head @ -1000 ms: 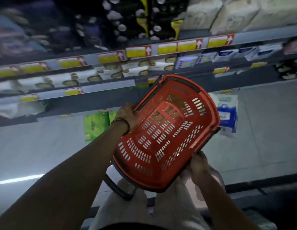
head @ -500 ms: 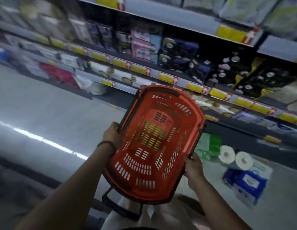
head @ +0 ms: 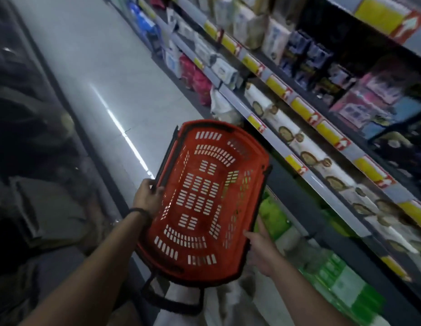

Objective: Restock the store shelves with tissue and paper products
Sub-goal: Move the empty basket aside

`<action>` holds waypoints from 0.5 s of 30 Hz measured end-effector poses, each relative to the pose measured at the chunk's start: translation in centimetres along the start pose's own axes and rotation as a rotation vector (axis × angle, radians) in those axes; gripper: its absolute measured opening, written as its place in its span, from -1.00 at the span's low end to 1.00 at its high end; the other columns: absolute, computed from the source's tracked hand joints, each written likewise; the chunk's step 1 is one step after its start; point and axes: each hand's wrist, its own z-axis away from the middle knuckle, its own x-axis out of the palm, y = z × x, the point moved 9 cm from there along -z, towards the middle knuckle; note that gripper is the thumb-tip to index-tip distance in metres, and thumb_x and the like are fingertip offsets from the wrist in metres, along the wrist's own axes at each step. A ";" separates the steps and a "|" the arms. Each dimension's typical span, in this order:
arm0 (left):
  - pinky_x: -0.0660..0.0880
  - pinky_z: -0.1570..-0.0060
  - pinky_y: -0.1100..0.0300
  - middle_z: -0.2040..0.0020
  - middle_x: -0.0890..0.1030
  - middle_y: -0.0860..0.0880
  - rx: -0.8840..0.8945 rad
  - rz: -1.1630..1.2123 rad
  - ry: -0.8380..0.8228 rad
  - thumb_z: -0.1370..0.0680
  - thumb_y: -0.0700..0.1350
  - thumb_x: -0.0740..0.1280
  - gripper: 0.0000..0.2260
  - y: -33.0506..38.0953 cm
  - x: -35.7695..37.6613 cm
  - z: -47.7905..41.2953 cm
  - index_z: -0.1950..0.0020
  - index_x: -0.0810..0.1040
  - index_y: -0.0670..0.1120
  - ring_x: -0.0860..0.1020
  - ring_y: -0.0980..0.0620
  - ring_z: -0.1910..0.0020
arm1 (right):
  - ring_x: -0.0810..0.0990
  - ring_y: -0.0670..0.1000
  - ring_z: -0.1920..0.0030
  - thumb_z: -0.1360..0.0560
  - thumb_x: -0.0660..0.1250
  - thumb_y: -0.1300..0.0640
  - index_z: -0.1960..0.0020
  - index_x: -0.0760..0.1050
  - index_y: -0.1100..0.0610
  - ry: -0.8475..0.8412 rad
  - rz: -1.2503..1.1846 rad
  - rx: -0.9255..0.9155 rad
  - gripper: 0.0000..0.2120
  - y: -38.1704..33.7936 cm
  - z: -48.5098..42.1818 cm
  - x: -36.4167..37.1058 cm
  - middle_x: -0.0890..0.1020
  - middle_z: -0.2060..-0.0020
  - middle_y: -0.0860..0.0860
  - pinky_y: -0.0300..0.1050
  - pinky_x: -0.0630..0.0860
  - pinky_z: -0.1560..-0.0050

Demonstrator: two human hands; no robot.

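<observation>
Beside long store shelves (head: 322,184) stacked with tissue and paper packs (head: 285,135), empty red shopping basket (head: 204,203) carried tilted open-side-up, presumably for refilling, left hand (head: 147,198) gripping one rim, right hand (head: 261,250) clasping the other.

Bare forearms, no sleeves; a dark band (head: 139,211) circles the left wrist; light trousers (head: 181,318) below.
</observation>
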 end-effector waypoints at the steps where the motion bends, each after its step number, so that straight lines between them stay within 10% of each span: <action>1: 0.55 0.12 0.07 -0.08 0.62 -0.07 -0.053 0.039 0.014 -0.69 -0.04 0.29 -0.77 -2.1 -0.5 -2.0 -0.32 0.46 -0.09 0.63 -0.05 0.05 | 0.76 0.12 -0.16 -0.52 0.47 0.19 -0.49 0.45 -0.26 0.017 0.057 -0.021 -0.37 -0.6 -1.9 1.2 0.76 -0.19 0.00 0.29 0.69 -0.16; 5: 0.62 -0.16 -0.19 -0.19 0.63 -0.15 -0.244 0.167 0.052 -0.66 0.01 0.31 -0.70 -11.6 -0.3 -9.9 -0.34 0.44 -0.07 0.66 -0.16 -0.07 | 0.79 0.16 -0.01 -0.51 0.38 0.34 -0.29 0.63 0.11 0.088 0.164 -0.041 -0.62 -1.1 -11.0 6.1 0.80 -0.02 0.09 0.18 0.72 -0.06; 15: 0.60 -0.22 -0.21 -0.12 0.68 -0.14 -0.493 0.433 0.164 -0.40 0.17 0.37 -0.44 -31.6 5.1 -26.9 -0.31 0.54 -0.10 0.67 -0.21 -0.09 | 0.73 0.34 -0.07 -0.36 0.22 0.41 -0.18 0.64 0.12 -0.007 0.377 -0.055 -0.51 0.3 -32.2 18.8 0.76 -0.04 0.24 0.47 0.64 -0.12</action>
